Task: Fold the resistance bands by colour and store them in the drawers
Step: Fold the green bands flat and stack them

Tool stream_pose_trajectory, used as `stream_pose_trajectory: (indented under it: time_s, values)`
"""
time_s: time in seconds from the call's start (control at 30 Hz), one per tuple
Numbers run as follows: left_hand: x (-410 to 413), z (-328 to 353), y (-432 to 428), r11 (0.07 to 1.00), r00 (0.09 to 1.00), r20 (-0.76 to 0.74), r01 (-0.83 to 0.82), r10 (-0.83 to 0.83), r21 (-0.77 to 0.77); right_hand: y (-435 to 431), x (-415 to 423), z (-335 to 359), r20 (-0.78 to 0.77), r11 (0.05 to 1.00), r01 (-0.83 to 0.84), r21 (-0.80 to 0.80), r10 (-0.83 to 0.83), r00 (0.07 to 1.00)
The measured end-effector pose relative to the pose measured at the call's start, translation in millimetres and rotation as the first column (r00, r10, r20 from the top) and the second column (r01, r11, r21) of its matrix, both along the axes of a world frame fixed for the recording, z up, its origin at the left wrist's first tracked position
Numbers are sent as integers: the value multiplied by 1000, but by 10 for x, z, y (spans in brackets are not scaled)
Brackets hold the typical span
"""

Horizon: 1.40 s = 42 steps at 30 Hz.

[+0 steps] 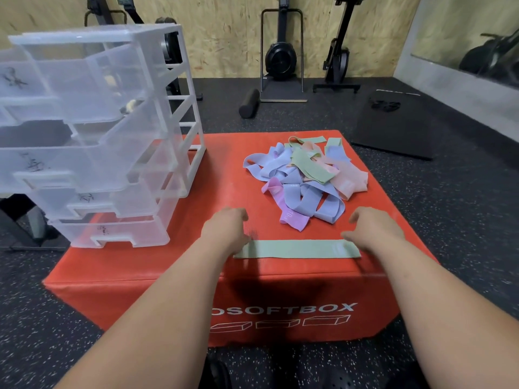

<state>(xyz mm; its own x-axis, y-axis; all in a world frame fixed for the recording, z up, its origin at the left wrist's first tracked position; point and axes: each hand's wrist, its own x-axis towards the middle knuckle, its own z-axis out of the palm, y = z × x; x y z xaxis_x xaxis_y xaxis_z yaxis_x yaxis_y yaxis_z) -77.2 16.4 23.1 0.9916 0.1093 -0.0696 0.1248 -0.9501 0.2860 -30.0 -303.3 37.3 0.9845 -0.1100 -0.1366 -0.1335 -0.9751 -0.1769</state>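
At the near edge of the red soft box's surface (174, 265), a green band (297, 249) lies flat and straight, running left to right, with a hand at each end. The left hand (227, 228) covers the band's left end with its fingers bent; whether it pinches the band cannot be told. The right hand (373, 228) lays its thumb on the right end, its other fingers loosely curled and off the band. Just beyond, mid-surface, sits a tangled pile of bands (306, 181) in blue, lilac, peach and green. To the left stands a clear drawer unit (98, 136) with its drawers pulled out. Farther off, a black foam roller (248, 103) lies on the floor.
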Motion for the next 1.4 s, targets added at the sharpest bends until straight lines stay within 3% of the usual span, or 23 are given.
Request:
stream_pose_trajectory:
  time_s: [0.17, 0.33, 0.6, 0.73, 0.9, 1.03, 1.17, 1.27, 1.4]
  values:
    - [51, 150, -85, 976, 991, 36, 131, -126, -171, 215, 201, 67, 172, 946, -92, 311, 39, 984]
    - [124, -48, -34, 968, 977, 46, 213, -209, -132, 395, 489, -52, 192, 961, -93, 259, 43, 980]
    - [563, -295, 82, 970, 974, 105, 213, -201, -120, 605, 1162, -284, 127, 977, -36, 208, 9, 992]
    - [687, -332, 96, 968, 971, 121, 221, -207, -117, 610, 1279, -322, 216, 976, -25, 216, -22, 976]
    - [738, -275, 33, 966, 968, 159, 217, -195, -139, 558, 1171, -159, 476, 971, -102, 218, -14, 879]
    - [684, -184, -82, 956, 952, 239, 235, -190, -174, 468, 961, 71, 694, 961, -250, 120, 99, 713]
    - [574, -92, -197, 928, 933, 317, 258, -169, -267, 416, 682, 257, 783, 943, -327, 54, 163, 600]
    - [454, -4, -308, 888, 908, 392, 297, -148, -350, 401, 469, 357, 770, 913, -388, 127, 156, 619]
    - [301, 71, -454, 824, 884, 446, 353, -139, -444, 397, 169, 435, 588, 744, -471, 474, 130, 798]
